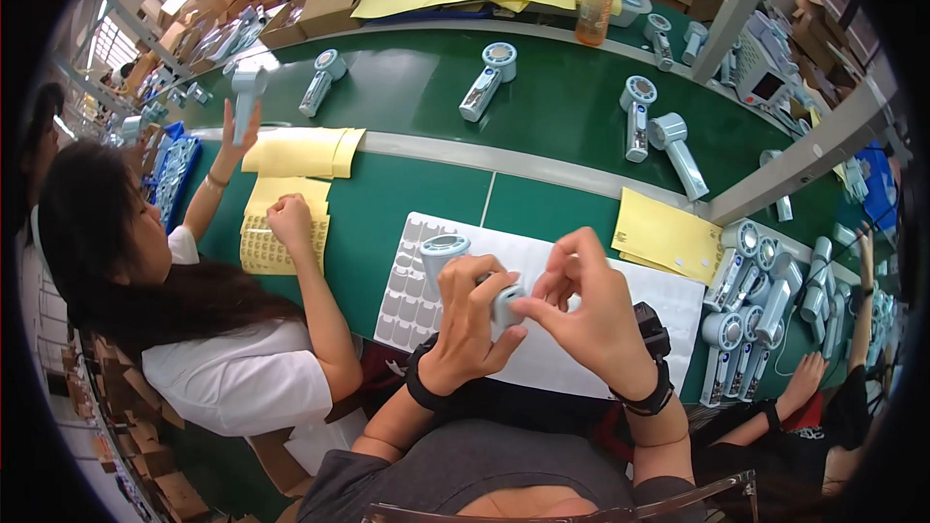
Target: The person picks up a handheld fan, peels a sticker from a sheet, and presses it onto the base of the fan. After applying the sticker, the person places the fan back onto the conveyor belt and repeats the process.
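My left hand (470,315) is wrapped around a light-blue handheld fan (446,246). Its round head points away to the left, and the handle's end faces my right hand (591,315). The right thumb reaches that end, with the fingers curled in a pinch; anything between them is too small to make out. Beneath both hands lies a large white sheet (639,315), its left part a label sheet (412,281) with rows of grey cut-out shapes. My hands cover part of the handle.
Several fans (744,329) are piled at my right, beside yellow sheets (668,232). More fans (489,82) lie along the green belt ahead, near an orange bottle (596,0). A metal post (814,150) rises at right. At left a co-worker (232,368) lifts another fan (249,102).
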Tool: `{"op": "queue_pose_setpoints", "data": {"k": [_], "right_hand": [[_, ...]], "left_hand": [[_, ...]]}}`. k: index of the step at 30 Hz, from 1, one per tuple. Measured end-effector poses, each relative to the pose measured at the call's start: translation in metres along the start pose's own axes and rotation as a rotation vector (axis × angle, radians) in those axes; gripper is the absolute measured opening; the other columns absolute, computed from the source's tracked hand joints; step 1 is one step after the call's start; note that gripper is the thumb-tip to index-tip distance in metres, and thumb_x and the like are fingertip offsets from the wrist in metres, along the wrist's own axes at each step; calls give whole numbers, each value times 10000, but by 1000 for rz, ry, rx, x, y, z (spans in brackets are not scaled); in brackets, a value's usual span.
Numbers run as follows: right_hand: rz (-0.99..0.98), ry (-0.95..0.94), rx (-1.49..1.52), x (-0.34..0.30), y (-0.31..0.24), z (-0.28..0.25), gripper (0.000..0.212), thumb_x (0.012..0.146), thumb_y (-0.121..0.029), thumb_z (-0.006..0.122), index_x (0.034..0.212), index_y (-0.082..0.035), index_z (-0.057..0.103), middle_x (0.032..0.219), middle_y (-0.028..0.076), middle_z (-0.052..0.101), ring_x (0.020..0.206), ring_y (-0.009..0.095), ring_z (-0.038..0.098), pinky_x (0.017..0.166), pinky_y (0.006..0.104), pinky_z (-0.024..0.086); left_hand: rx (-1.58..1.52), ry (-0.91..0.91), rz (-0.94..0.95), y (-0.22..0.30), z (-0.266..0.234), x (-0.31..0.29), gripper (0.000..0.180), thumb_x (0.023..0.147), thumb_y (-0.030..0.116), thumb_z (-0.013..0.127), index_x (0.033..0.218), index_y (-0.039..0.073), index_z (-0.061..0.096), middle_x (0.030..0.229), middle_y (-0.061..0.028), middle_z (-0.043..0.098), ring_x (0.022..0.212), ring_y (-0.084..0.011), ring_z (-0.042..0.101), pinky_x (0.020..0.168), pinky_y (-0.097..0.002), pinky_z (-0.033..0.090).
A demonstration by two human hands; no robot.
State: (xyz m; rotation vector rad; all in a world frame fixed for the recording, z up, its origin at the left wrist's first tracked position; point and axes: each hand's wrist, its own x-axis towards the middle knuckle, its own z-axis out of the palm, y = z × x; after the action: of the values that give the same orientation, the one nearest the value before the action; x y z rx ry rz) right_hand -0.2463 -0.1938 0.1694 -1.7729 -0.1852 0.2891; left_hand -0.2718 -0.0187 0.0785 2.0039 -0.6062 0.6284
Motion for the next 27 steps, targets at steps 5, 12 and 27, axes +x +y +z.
{"op": "queue_pose_setpoints", "data": {"k": [5, 12, 27], "right_hand": [[-46, -336, 30, 33, 43, -28, 267, 917, -293, 647, 987, -45, 577, 709, 43, 569, 668, 125, 563, 599, 260, 461], [-247, 871, -945, 135, 172, -134, 200, 861, -171, 641, 1041, -99, 692, 881, 160, 631, 905, 360, 553, 858, 448, 442], [-376, 899, -659, 64, 82, -117, 233, 798, -17, 649, 993, -94, 752, 787, 91, 669, 672, 192, 626, 629, 275, 490]], "left_hand": [[-9, -52, 84, 17, -9, 19, 495, 729, 215, 701, 1151, 48, 503, 1047, -146, 519, 979, -347, 473, 906, -463, 352], [196, -216, 159, 24, 20, 98, 425, 670, 183, 713, 1041, 70, 538, 989, -121, 524, 985, -307, 496, 922, -440, 347], [833, -450, 613, -157, 150, 162, 618, 792, 306, 671, 1337, 84, 480, 1294, -153, 493, 1348, -281, 373, 1155, -574, 154]]}}
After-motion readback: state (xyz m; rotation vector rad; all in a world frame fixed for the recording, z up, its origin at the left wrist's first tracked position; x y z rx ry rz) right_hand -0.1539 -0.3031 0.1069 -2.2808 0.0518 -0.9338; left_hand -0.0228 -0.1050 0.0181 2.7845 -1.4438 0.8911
